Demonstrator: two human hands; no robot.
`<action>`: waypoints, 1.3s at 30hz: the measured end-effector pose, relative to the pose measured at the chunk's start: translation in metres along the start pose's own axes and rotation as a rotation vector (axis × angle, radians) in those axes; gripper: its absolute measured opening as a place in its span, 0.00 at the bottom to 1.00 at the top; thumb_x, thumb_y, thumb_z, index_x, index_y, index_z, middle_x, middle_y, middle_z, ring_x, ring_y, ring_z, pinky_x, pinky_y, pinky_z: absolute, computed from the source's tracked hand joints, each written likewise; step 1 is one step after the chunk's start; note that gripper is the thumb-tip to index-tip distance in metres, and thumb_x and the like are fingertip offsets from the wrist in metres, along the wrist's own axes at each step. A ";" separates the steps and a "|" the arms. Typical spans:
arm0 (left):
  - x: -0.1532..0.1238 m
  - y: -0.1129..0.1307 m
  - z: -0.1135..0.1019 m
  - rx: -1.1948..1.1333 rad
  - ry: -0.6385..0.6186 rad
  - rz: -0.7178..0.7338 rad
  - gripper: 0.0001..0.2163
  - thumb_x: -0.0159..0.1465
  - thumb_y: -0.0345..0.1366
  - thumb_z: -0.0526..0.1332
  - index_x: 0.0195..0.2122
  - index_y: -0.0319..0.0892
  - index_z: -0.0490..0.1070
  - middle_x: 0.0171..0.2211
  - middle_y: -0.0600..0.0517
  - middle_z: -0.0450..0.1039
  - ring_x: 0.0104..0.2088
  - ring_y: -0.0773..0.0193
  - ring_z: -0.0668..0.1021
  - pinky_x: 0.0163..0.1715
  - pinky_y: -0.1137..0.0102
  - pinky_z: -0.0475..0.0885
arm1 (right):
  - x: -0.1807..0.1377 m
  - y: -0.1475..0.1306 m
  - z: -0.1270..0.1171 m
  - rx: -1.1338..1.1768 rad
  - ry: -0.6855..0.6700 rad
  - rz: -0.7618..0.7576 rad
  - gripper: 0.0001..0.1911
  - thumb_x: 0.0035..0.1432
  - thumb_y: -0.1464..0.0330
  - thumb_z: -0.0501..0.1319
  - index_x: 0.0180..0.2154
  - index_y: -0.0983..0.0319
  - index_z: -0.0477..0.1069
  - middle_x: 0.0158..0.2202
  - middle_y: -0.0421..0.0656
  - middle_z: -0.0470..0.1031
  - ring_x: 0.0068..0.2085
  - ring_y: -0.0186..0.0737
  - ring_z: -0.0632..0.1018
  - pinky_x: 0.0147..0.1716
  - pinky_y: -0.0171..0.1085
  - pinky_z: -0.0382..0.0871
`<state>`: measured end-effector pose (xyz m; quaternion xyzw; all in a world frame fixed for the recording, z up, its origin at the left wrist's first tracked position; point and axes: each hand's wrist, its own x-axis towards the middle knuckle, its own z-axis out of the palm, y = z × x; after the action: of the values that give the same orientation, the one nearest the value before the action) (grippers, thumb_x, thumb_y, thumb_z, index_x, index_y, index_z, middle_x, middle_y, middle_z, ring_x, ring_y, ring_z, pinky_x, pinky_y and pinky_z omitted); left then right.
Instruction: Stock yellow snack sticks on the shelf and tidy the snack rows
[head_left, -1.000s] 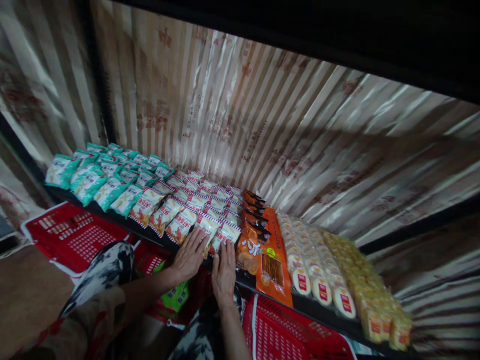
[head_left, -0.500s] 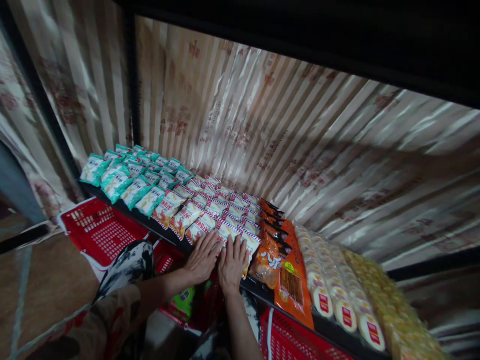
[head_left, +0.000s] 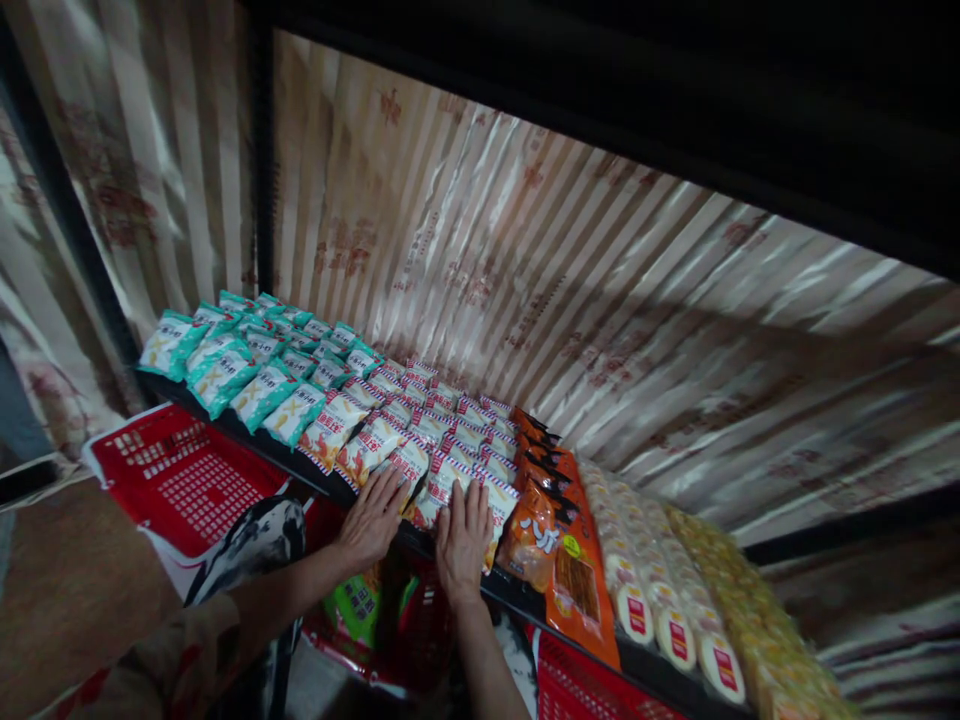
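Note:
My left hand [head_left: 373, 517] rests with its fingers stretched out against the front of a white and red snack bag [head_left: 409, 462] at the shelf's front edge. Flat against the neighbouring snack bag [head_left: 442, 483] of the same kind lies my right hand [head_left: 463, 535], its fingers extended. Neither hand grips anything. These bags stand in rows on the black shelf [head_left: 319, 478], leaning back. To their left are rows of teal and white snack bags [head_left: 221, 374]. Orange snack packs [head_left: 529, 530] stand just right of my right hand.
Round white packaged snacks [head_left: 636, 613] and yellowish packs [head_left: 739, 600] fill the shelf's right side. Red baskets [head_left: 199, 485] stand below the shelf edge, one holding a green packet [head_left: 356, 605]. A striped curtain [head_left: 450, 230] hangs behind, with dark shelf posts [head_left: 264, 160] and a dark board above.
My left hand has moved left, away from my right hand, onto the adjoining bag. My right hand stays at nearly the same place. The view has shifted slightly.

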<state>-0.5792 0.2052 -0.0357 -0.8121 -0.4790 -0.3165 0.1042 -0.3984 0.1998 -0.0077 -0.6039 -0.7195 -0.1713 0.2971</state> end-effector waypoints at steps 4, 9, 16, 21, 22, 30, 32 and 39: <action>0.002 0.004 -0.006 -0.017 0.002 -0.018 0.25 0.63 0.32 0.50 0.63 0.39 0.53 0.66 0.42 0.47 0.66 0.52 0.48 0.61 0.52 0.49 | 0.004 -0.001 -0.006 0.037 0.017 -0.008 0.25 0.67 0.63 0.42 0.61 0.64 0.56 0.65 0.53 0.51 0.67 0.50 0.45 0.57 0.59 0.52; 0.001 0.002 -0.016 -0.044 0.083 -0.105 0.24 0.63 0.31 0.50 0.62 0.39 0.56 0.66 0.41 0.46 0.66 0.50 0.47 0.61 0.50 0.49 | 0.012 -0.007 -0.011 0.127 0.041 -0.055 0.24 0.67 0.63 0.43 0.60 0.64 0.58 0.64 0.53 0.54 0.66 0.50 0.48 0.57 0.57 0.55; -0.003 -0.013 -0.015 -0.062 0.158 -0.275 0.24 0.64 0.28 0.48 0.63 0.39 0.52 0.65 0.41 0.46 0.66 0.49 0.46 0.59 0.51 0.54 | 0.052 -0.028 0.007 0.311 -0.095 -0.163 0.20 0.66 0.65 0.46 0.52 0.63 0.68 0.50 0.48 0.73 0.52 0.43 0.69 0.51 0.46 0.65; -0.003 -0.022 -0.015 -0.084 0.179 -0.435 0.25 0.65 0.29 0.48 0.64 0.43 0.49 0.66 0.41 0.44 0.65 0.48 0.48 0.57 0.50 0.58 | 0.106 -0.058 0.024 0.236 -0.250 -0.177 0.18 0.65 0.67 0.47 0.47 0.62 0.73 0.43 0.45 0.76 0.43 0.44 0.71 0.44 0.41 0.66; -0.002 -0.024 -0.016 -0.085 0.184 -0.467 0.25 0.65 0.30 0.48 0.64 0.43 0.50 0.66 0.41 0.44 0.65 0.47 0.48 0.57 0.49 0.58 | 0.116 -0.063 0.026 0.197 -0.263 -0.164 0.18 0.64 0.67 0.48 0.47 0.62 0.73 0.41 0.45 0.77 0.42 0.44 0.71 0.44 0.41 0.66; 0.002 -0.028 -0.019 -0.206 0.227 -0.834 0.26 0.57 0.27 0.55 0.59 0.36 0.56 0.64 0.37 0.47 0.64 0.46 0.52 0.59 0.50 0.56 | 0.149 -0.089 0.028 -0.015 -0.447 -0.097 0.17 0.64 0.63 0.50 0.46 0.60 0.73 0.42 0.46 0.77 0.46 0.44 0.71 0.46 0.37 0.62; 0.000 -0.031 -0.019 -0.280 0.236 -0.885 0.25 0.56 0.26 0.55 0.57 0.37 0.58 0.63 0.39 0.48 0.64 0.48 0.54 0.60 0.51 0.55 | 0.152 -0.092 0.028 -0.030 -0.503 -0.082 0.17 0.64 0.63 0.50 0.46 0.60 0.73 0.44 0.47 0.76 0.49 0.45 0.70 0.46 0.37 0.61; -0.015 -0.059 -0.015 -0.514 0.251 -1.003 0.24 0.55 0.24 0.53 0.54 0.40 0.64 0.59 0.41 0.56 0.59 0.53 0.64 0.58 0.57 0.64 | 0.157 -0.092 0.041 0.064 -0.566 -0.060 0.15 0.61 0.66 0.54 0.47 0.60 0.73 0.47 0.48 0.74 0.50 0.44 0.71 0.48 0.37 0.61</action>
<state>-0.6404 0.2182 -0.0407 -0.4413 -0.6972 -0.5273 -0.2030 -0.5116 0.3254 0.0708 -0.5964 -0.7965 0.0179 0.0982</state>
